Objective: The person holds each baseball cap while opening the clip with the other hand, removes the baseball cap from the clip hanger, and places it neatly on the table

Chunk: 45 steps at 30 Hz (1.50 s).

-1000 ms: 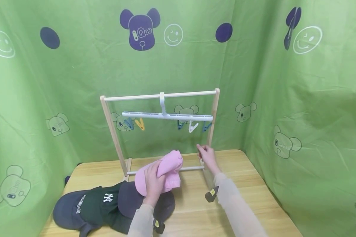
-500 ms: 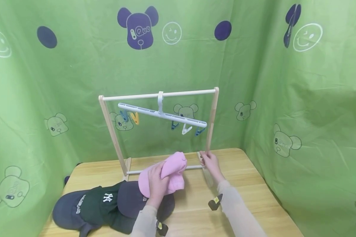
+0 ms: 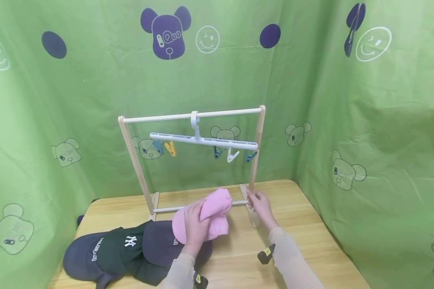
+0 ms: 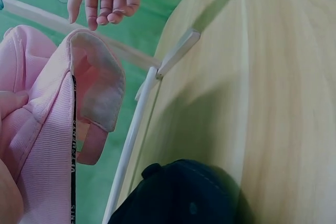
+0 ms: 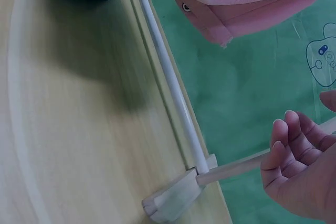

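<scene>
My left hand (image 3: 196, 225) grips a pink baseball cap (image 3: 218, 204) above the dark caps, with its inside and back strap (image 4: 93, 144) showing in the left wrist view. To the right, my right hand (image 3: 261, 206) hangs beside the rack's right post, its fingers loosely curled around nothing (image 5: 299, 169). A light blue clip hanger (image 3: 209, 141) hangs from the top bar of the wooden rack (image 3: 159, 119), its right end slightly lower. From it dangle blue clips (image 3: 157, 147), a yellow clip (image 3: 170, 148) and a white clip (image 3: 232, 155).
Several dark caps lie overlapped at the table's front left, among them a dark green cap (image 3: 121, 251) with white letters and a navy cap (image 3: 81, 255). The rack's foot (image 5: 173, 195) stands on the wooden table (image 3: 293, 224). Green printed curtains (image 3: 231, 80) enclose the table.
My left hand has shifted right and slightly down with the pink cap. My right hand has lowered away from the hanger. The hanger swung and tilted down to the right, then came back closer to level.
</scene>
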Motion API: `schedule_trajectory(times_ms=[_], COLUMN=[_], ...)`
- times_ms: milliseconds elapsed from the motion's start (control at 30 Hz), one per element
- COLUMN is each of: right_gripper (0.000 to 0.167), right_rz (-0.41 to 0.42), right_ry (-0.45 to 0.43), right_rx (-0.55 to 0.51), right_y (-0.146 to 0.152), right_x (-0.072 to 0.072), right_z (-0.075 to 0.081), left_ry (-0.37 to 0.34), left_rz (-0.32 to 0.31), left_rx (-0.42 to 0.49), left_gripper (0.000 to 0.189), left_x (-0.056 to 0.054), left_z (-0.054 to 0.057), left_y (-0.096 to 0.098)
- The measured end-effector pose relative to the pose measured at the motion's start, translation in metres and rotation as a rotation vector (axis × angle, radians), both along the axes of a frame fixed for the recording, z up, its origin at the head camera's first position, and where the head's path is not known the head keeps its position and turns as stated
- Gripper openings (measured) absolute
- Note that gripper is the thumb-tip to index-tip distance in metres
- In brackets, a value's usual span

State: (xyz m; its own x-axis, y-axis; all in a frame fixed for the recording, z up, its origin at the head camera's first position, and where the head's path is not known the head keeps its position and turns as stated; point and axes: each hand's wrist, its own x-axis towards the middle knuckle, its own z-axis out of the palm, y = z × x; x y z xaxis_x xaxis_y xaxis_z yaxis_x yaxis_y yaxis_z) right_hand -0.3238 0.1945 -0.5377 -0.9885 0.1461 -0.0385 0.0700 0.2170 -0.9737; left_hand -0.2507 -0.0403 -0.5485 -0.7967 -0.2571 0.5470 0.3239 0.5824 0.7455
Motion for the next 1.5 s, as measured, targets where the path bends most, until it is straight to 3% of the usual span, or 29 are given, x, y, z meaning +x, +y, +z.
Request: schedule_trajectory(times_ms=[233,800,1033,1500], right_gripper=[0.048,0.047,0.045,0.053], right_rz=[0.021,-0.013,-0.028,-0.03], right_ry=[0.003,-0.065,-0.066,-0.077], right_rx=[-0.006,0.032,0.016,0.036], right_y=[0.005,0.019,0.023,0.028], right_x=[0.005,0.021,0.023,0.031], right_z=[-0.008,-0.022,-0.027,-0.031], left_ry=[-0.005,-0.055,-0.088,-0.117], left_rz=[0.01,-0.013,-0.026,-0.03], left_rx=[-0.026,-0.051,-0.052,-0.105], left_gripper=[0.05,0.05,0.053,0.055], left_x=[0.002,0.006,0.009,0.011], left_z=[-0.007,-0.027,-0.029,-0.045], left_y=[0.004,0.016,0.019,0.024])
